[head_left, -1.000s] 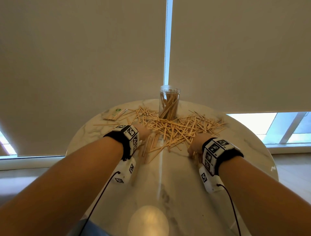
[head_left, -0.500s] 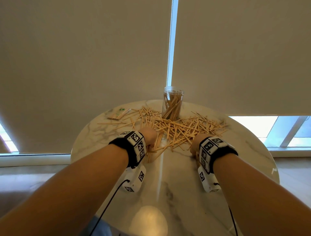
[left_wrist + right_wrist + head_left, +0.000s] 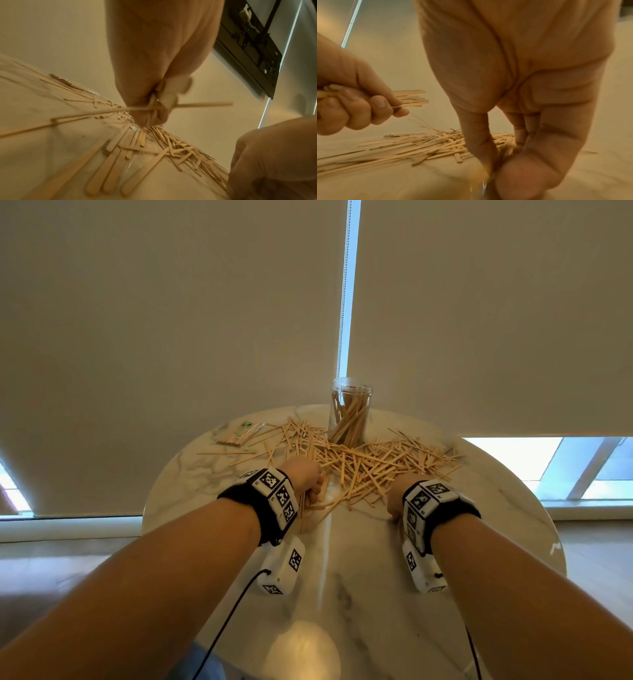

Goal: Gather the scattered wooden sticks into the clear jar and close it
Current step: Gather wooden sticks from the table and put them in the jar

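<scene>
A clear jar stands open at the table's far side, partly filled with upright wooden sticks. Many loose sticks lie spread in front of it. My left hand is at the pile's left edge and grips a bundle of sticks in a fist. My right hand is at the pile's near right edge. Its index finger and thumb pinch down on sticks against the table, though the tips are blurred. No lid is in view.
The round marble table has bare surface near me. A small clear packet with a green mark lies at the far left, next to a few stray sticks. Window blinds hang right behind the table.
My left hand has closed round a bundle of sticks and shifted slightly right. The right hand has stayed at the pile's near edge.
</scene>
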